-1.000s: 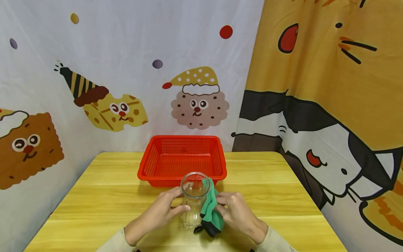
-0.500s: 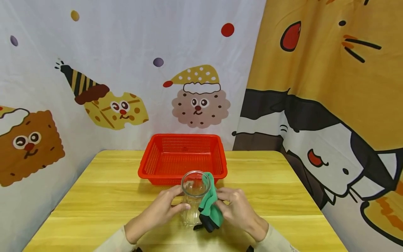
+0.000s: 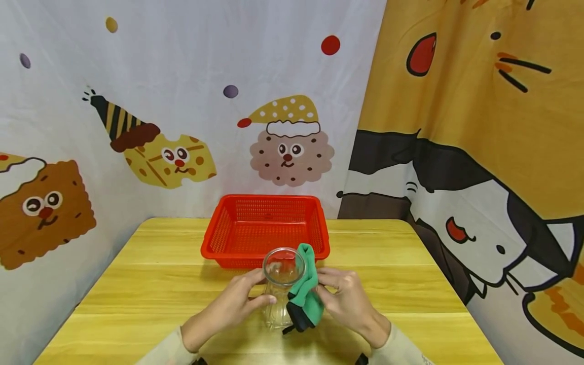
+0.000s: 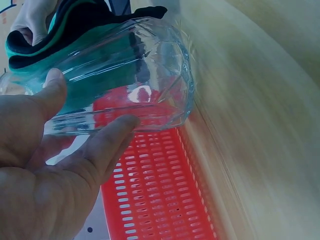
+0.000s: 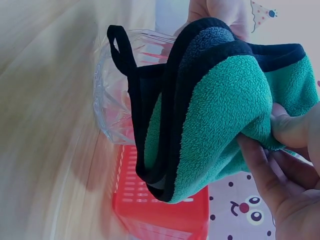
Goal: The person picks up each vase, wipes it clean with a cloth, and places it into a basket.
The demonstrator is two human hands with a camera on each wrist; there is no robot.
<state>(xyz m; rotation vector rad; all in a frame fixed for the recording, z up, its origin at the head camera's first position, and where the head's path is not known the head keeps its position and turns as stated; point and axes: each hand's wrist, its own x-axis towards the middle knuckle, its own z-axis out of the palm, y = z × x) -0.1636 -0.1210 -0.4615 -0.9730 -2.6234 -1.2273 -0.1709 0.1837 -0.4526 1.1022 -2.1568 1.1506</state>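
A clear glass jar [image 3: 276, 309] with a wide round mouth is upright in front of me. My left hand [image 3: 239, 298] holds it from the left, thumb on the near side and fingers round the back. In the left wrist view, the faceted base of the jar [image 4: 167, 65] is close over the tabletop. My right hand [image 3: 344, 299] pinches a folded green towel [image 3: 314, 306] with black edging and a hanging loop. The towel lies along the right side of the jar, its top fold at the rim. In the right wrist view, the towel [image 5: 225, 105] hides much of the jar.
Just behind the jar sits a red perforated plastic basket [image 3: 269, 265]. A light wooden table [image 3: 150, 284] lies under everything. Beyond its back edge hangs a curtain [image 3: 182, 76] with cartoon figures.
My right hand and the towel have moved slightly up along the jar's right side, the top fold now higher beside the rim. My left hand and the jar have stayed in place.
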